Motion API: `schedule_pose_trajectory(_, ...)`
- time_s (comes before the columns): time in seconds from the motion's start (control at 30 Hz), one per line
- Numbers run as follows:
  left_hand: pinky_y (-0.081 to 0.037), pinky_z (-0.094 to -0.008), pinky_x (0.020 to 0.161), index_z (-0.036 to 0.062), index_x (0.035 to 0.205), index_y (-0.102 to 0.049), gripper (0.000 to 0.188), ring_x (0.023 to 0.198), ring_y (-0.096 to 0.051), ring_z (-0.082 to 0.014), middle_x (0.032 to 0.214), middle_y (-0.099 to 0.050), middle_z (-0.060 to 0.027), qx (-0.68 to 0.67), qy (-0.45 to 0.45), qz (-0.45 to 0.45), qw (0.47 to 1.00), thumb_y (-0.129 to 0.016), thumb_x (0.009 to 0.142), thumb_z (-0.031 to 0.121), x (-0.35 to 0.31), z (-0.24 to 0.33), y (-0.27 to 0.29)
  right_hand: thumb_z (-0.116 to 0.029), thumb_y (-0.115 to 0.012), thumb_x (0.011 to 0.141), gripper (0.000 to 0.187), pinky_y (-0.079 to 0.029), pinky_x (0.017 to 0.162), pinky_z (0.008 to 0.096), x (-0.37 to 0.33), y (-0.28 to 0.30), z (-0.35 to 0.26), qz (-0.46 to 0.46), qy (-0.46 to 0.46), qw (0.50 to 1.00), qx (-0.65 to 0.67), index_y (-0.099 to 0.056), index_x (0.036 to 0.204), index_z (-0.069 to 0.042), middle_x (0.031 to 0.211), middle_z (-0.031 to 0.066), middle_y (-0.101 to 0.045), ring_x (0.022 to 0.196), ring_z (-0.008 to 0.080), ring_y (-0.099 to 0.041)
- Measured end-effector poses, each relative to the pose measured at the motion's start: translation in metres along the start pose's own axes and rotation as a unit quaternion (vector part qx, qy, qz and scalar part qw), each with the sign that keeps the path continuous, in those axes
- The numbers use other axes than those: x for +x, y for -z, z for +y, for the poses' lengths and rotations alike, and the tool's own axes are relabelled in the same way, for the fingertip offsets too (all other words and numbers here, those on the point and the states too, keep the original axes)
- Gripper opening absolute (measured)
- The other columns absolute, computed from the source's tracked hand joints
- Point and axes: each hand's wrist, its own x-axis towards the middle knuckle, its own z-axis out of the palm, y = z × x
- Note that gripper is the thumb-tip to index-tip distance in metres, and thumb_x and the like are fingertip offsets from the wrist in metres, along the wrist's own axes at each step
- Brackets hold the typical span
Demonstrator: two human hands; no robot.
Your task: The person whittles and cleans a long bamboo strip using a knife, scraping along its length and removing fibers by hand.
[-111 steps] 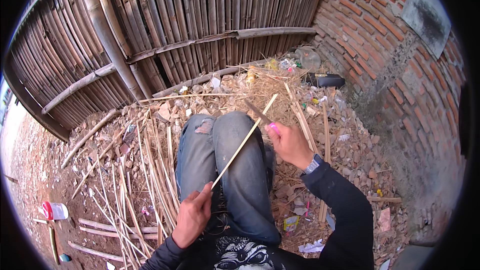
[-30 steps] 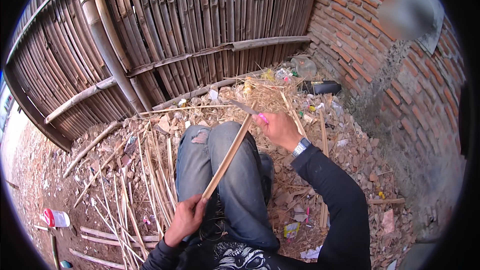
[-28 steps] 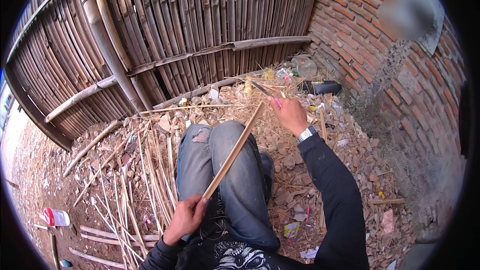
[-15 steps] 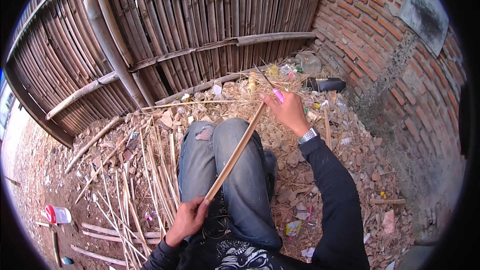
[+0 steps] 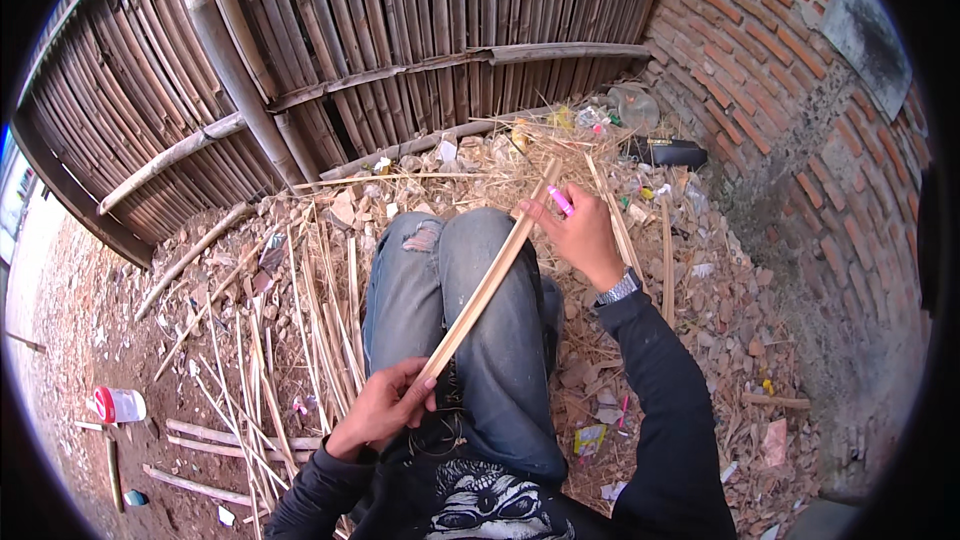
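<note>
A pale bamboo strip point(image 5: 487, 290) slants across my lap, from between my thighs up past my right knee. My left hand point(image 5: 392, 406) is closed round its lower end, thumb along the top. Near the upper end, my right hand point(image 5: 582, 235) pinches the strip with thumb and forefinger. A knife with a pink handle point(image 5: 561, 201) is also held in that hand; its blade does not show clearly now. Beyond the right wrist, another light strip point(image 5: 612, 208) runs partly behind the hand.
Several thin bamboo strips point(image 5: 320, 310) lie left of my legs, with bamboo poles point(image 5: 240, 450) below them. A red-and-white container point(image 5: 120, 405) stands far left. Rubble and litter cover the ground before a bamboo fence point(image 5: 420, 20) and brick wall point(image 5: 780, 50). A black object point(image 5: 665, 152) lies near the corner.
The knife has turned, and its blade no longer stands out beyond the strip. My left hand has shifted slightly up and right. A light strip now shows beside my right hand.
</note>
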Motion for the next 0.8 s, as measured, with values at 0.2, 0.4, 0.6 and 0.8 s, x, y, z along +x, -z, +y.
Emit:
schedule_pose_trajectory(0.2,-0.053,-0.0277,0.063,-0.0028,0.121,-0.066,0.031,0.066,-0.064,-0.0107,0.08,-0.071,-0.0022,0.091,0.073,-0.111,0.987,-0.057,0.112,0.026,-0.067,-0.028,0.073,-0.048,-0.068,0.102,0.051,-0.044,0.053,0.0443,-0.004,0.001,0.006,0.008,-0.008,0.998,0.058,-0.065,0.084,-0.001,0.061,0.0171,-0.059,0.053,0.0342,-0.059)
schedule_pose_trajectory(0.4,-0.05,-0.0333,0.062,-0.0013,0.1,-0.072,0.03,0.065,-0.062,-0.014,0.072,-0.066,-0.0057,0.243,0.027,0.068,0.967,-0.058,0.109,0.023,-0.093,-0.054,0.081,-0.041,-0.06,0.108,0.047,-0.042,0.054,0.0448,-0.013,0.016,0.002,0.003,-0.017,0.998,0.064,-0.065,0.085,0.0,0.061,0.0161,-0.059,0.054,0.0342,-0.058)
schedule_pose_trajectory(0.6,-0.047,-0.0397,0.055,-0.0021,0.101,-0.072,0.017,0.053,-0.061,-0.0283,0.062,-0.059,-0.0151,0.274,-0.065,0.182,0.942,-0.065,0.103,0.014,-0.075,-0.053,0.059,-0.041,-0.055,0.11,0.051,-0.04,0.054,0.0469,-0.012,0.024,0.016,0.055,-0.06,0.996,0.035,-0.063,0.08,0.0,0.06,0.0182,-0.056,0.054,0.0375,-0.056)
schedule_pose_trajectory(0.8,-0.048,-0.0452,0.056,-0.0002,0.101,-0.073,0.013,0.061,-0.067,-0.0411,0.067,-0.062,-0.0234,0.317,-0.11,0.222,0.916,-0.068,0.099,0.011,-0.052,-0.033,0.041,-0.037,-0.055,0.11,0.051,-0.041,0.054,0.0513,-0.035,0.01,-0.001,-0.015,-0.067,0.997,0.018,-0.062,0.076,0.002,0.06,0.0235,-0.055,0.057,0.0434,-0.058)
